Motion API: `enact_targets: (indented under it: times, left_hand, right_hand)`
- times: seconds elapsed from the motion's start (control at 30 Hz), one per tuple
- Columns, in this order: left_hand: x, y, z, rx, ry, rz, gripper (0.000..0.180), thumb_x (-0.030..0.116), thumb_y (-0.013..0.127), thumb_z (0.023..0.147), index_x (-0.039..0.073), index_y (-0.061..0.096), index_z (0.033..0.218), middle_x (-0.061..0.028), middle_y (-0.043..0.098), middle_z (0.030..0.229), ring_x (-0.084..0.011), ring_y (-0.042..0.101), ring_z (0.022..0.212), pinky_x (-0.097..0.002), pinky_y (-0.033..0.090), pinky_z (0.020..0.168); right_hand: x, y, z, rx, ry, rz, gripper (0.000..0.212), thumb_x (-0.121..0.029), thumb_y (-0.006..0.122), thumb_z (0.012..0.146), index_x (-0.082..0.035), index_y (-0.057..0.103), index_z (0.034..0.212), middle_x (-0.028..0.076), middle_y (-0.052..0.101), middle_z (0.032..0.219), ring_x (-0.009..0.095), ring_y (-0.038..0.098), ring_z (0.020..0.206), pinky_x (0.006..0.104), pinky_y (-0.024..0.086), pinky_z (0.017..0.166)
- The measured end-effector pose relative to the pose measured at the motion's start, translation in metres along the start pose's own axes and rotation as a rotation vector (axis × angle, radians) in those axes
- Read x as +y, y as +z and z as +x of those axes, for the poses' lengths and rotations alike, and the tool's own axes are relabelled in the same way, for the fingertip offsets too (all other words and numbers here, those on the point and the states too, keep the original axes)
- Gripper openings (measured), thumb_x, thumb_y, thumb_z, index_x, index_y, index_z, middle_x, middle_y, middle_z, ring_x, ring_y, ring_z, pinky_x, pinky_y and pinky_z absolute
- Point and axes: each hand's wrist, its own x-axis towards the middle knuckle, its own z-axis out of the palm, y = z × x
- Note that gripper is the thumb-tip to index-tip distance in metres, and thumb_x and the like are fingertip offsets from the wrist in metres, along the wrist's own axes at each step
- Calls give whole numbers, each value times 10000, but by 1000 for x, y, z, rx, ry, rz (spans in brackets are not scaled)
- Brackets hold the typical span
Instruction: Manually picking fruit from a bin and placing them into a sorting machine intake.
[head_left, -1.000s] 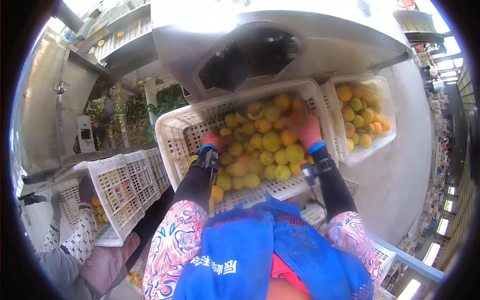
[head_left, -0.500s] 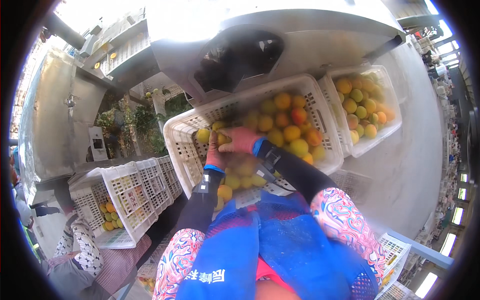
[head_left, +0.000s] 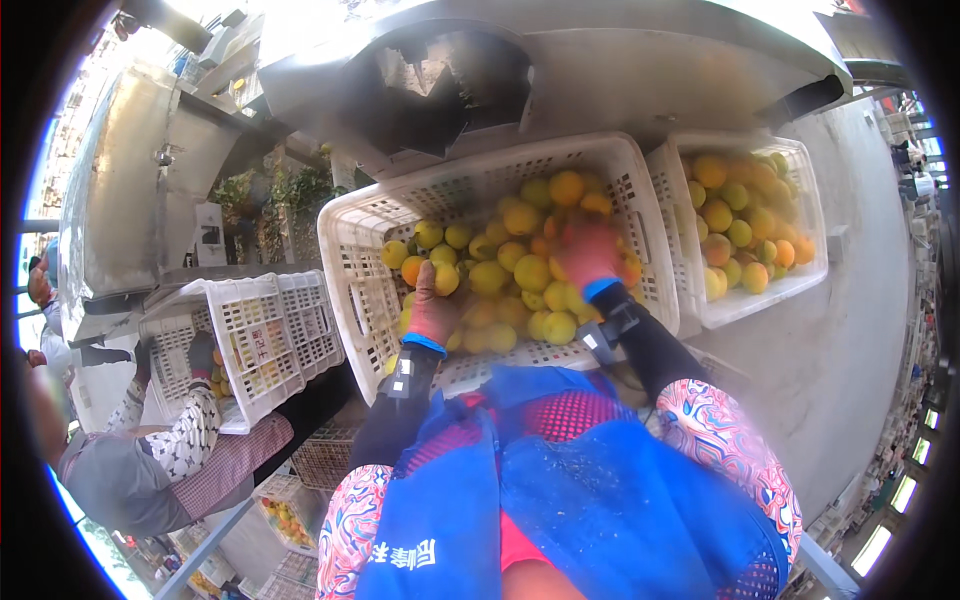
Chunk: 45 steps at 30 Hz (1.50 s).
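Observation:
A white perforated plastic crate (head_left: 345, 265) stands in front of me, tilted, with many round yellow and orange fruits (head_left: 490, 277) like peaches or apricots in it. My left hand (head_left: 432, 312), in a pinkish glove, is inside the crate on its left. Its thumb points up against a yellow fruit (head_left: 446, 279); the other fingers are hidden or smeared, so a grip cannot be made out. Over the fruit on the right side is my right hand (head_left: 590, 255), also gloved. Motion blurs its fingers, and anything in them is hidden.
A second white crate (head_left: 690, 300) of similar fruit adjoins on the right. Beyond the main crate rises a metal machine housing (head_left: 620, 85) with a dark opening. On the left, a person (head_left: 140, 470) reaches into another white crate (head_left: 262, 340). A blue rail (head_left: 205, 550) runs behind.
My hands were together at the crate's left side; my right hand has moved right across the fruit. More fruit shows spread in the crate's left part. The view has shifted slightly.

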Motion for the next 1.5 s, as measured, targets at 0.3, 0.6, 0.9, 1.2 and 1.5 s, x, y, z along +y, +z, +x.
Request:
enact_targets:
  times: [0.3, 0.6, 0.9, 1.2, 1.5]
  left_hand:
    - [6, 128, -46, -511, -81, 11, 1048, 834, 535, 818, 127, 314, 1559, -143, 345, 1581, -361, 339, 1440, -591, 262, 1199]
    - [44, 142, -77, -396, 168, 14, 1015, 827, 557, 818, 85, 413, 1495, -118, 474, 1473, -323, 447, 1353, -542, 322, 1170]
    - [91, 163, -70, -556, 306, 47, 1056, 836, 573, 801, 64, 394, 1499, -134, 440, 1501, -344, 407, 1392, -566, 266, 1193]
    - [102, 148, -64, -550, 221, -106, 730, 526, 733, 876, 90, 495, 1411, -94, 546, 1381, -298, 491, 1301, -450, 380, 1134]
    - [105, 157, -53, -493, 246, -119, 595, 455, 614, 994, 48, 490, 1410, -123, 534, 1403, -308, 491, 1289, -475, 341, 1166]
  right_hand:
    - [-51, -13, -37, -69, -416, 1401, 756, -420, 778, 873, -3, 496, 1437, 176, 581, 1344, 250, 577, 1211, 357, 518, 951]
    - [-131, -59, -86, 635, -524, 781, 766, -260, 837, 744, 30, 526, 1381, 262, 631, 1254, 432, 603, 1176, 442, 493, 994]
    - [-159, -114, -58, 725, -396, 855, 733, -226, 896, 635, 20, 576, 1247, 124, 629, 904, 321, 629, 848, 430, 507, 755]
    - [-174, -133, 13, 1159, -434, 609, 480, -348, 866, 681, -64, 593, 955, 61, 518, 781, 308, 534, 713, 449, 413, 667]
    - [-187, -145, 71, 1052, -330, 313, 445, -316, 764, 843, -11, 627, 1137, 150, 683, 1019, 346, 644, 902, 448, 477, 777]
